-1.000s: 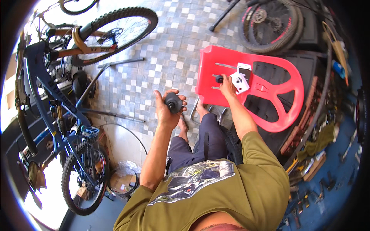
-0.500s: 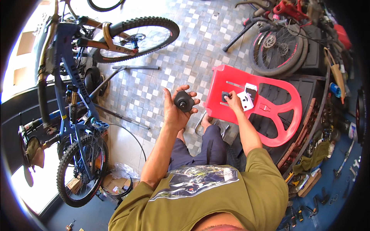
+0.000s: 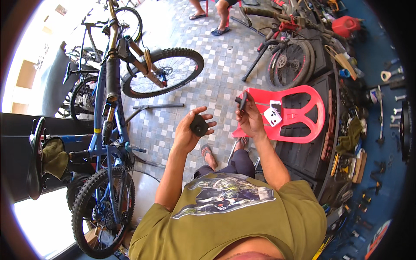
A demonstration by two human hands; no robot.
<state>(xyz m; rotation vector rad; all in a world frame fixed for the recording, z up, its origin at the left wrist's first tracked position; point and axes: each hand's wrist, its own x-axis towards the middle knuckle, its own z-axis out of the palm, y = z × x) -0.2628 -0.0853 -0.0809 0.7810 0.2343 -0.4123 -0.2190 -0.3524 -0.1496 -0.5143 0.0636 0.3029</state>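
Observation:
My left hand [image 3: 184, 138] is palm up, holding a black, roughly hexagonal piece [image 3: 199, 125] with a small round centre. Its thumb lies along one side of the piece and the other fingers spread out beyond it. Raised to about the same level, my right hand [image 3: 252, 125] pinches a thin dark disc-like piece [image 3: 243, 103] seen nearly edge-on, a short stub sticking out on its left. Beyond the right hand is a red plastic chair [image 3: 320, 113], and on it sits a small white box [image 3: 273, 117] with dark marks or openings.
A blue mountain bike [image 3: 100, 104] stands at the left, its front wheel reaching toward the middle. A bent grey tube [image 3: 160, 105] lies on the tiled floor. Bike wheels [image 3: 288, 65] lean at the back right, and tools hang on a blue wall [image 3: 390, 143]. Another person's legs [image 3: 221, 15] show at the top.
My right hand has lifted off the red chair with the dark piece and come in toward my left hand. The left hand still holds its black piece. The view has shifted, bringing another person's legs in.

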